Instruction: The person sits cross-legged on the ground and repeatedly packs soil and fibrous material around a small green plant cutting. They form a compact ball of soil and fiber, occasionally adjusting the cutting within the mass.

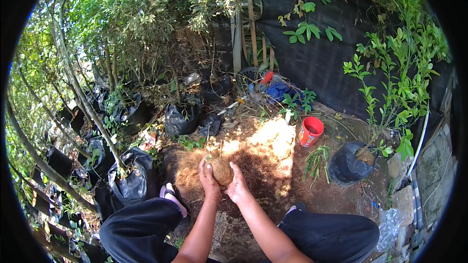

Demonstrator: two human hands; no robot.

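A rounded ball of brown coconut fibre (220,171) is cupped between my two hands, above the ground. My left hand (209,182) wraps its left side, with the thumb lying over the front. On the opposite side, my right hand (237,184) presses its palm and fingers to the ball. A thin pale stem (208,137) rises from the top of the ball, near a small bit of green. Just behind and to the left lies a loose heap of tan fibre (186,170). Darker fibre (256,168) is spread over the soil to the right.
A red plastic bucket (310,131) with dark contents stands at the right, near a pile of cut green stems (316,164). Black polybags with plants (131,177) crowd the left. Another potted shrub bag (351,164) is at right. Black sheeting (310,62) hangs behind.
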